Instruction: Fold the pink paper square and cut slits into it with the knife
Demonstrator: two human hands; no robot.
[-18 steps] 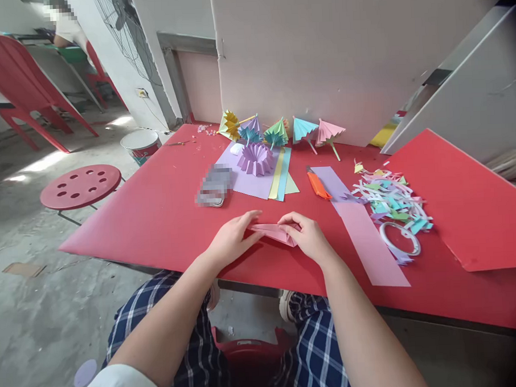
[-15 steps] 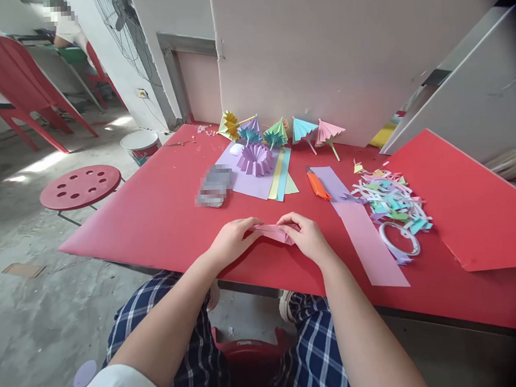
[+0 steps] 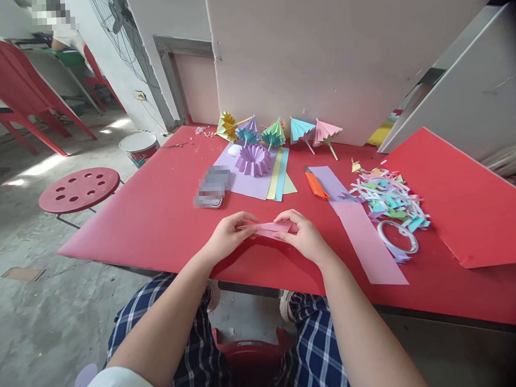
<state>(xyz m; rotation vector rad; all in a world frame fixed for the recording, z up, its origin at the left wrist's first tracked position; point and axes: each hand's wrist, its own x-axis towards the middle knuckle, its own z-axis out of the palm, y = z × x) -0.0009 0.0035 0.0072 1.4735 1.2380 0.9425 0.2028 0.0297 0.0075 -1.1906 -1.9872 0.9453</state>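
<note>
A narrow strip of folded pink paper (image 3: pixel 271 229) is pinched at both ends, a little above the red table (image 3: pixel 156 221). My left hand (image 3: pixel 229 234) is closed on its left end, thumb toward me and fingers behind. At the right end my right hand (image 3: pixel 301 234) grips it the same way, fingertips over the folds. Beyond my hands stands a purple pleated paper ring (image 3: pixel 253 160) on flat coloured sheets (image 3: pixel 249 186). To the right lie an orange utility knife (image 3: pixel 316 183) and a flat pink sheet (image 3: pixel 369 243).
Small paper umbrellas (image 3: pixel 301 129) line the table's back, against a white board (image 3: pixel 333 53). At right are a heap of paper scraps (image 3: pixel 390 193), a tape roll (image 3: pixel 397 237) and a red board (image 3: pixel 472 207). A blurred phone-like object (image 3: pixel 212 187) lies left; a red stool (image 3: pixel 80 190) stands beyond the table.
Both hands have lifted the folded pink paper slightly and tilted it, with the thumbs now on its near side. The other things on the table have stayed in place.
</note>
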